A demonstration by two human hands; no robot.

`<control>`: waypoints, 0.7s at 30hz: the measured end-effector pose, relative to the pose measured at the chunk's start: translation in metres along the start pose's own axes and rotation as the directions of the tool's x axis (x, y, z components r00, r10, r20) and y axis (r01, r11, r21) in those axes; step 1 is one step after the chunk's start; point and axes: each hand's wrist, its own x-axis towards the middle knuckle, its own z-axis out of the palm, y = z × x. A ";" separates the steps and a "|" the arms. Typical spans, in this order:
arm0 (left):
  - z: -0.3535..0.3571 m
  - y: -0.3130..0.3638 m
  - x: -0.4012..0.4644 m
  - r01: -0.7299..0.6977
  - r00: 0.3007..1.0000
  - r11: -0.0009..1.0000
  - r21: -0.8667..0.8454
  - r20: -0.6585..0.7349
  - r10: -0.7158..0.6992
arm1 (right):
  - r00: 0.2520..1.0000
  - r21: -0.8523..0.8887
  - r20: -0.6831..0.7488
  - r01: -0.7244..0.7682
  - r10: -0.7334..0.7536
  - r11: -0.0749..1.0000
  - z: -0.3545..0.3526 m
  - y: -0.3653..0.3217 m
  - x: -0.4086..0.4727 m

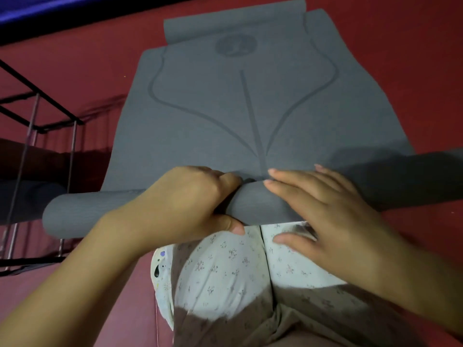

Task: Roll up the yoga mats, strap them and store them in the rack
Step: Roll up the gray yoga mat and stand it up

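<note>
Grey yoga mat (240, 103) lies on a red floor (413, 58), its near end wound into a roll (250, 204) just in front of the person's knees (225, 266). On the roll, the left hand (185, 204) grips with curled fingers and thumb. Beside it on the roll, the right hand (325, 211) rests flat, fingers straight and slightly spread. Left of the roll stands a black metal rack (37, 126).
</note>
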 end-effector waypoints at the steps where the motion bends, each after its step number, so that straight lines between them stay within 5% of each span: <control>1: -0.002 -0.001 0.003 0.014 0.999 0.999 -0.045 0.029 -0.013 | 1.000 0.015 -0.029 0.002 -0.001 1.000 0.004 -0.003 0.000; 7: -0.008 -0.007 0.014 0.208 0.946 0.964 -0.164 0.286 -0.155 | 0.990 0.083 -0.119 -0.064 0.074 0.995 0.015 0.000 0.011; 10: 0.001 -0.001 0.002 0.139 0.990 0.990 -0.024 0.034 -0.138 | 0.992 0.091 -0.106 -0.065 0.074 0.994 0.013 0.002 0.016; 14: 0.011 0.022 -0.011 0.209 0.937 0.978 0.003 -0.287 -0.200 | 0.994 0.139 -0.060 -0.085 0.094 0.987 0.004 0.012 0.035; 21: 0.042 0.045 -0.021 0.261 0.893 0.963 -0.063 -0.362 -0.266 | 0.997 0.133 -0.002 -0.073 0.074 0.988 0.002 0.016 0.044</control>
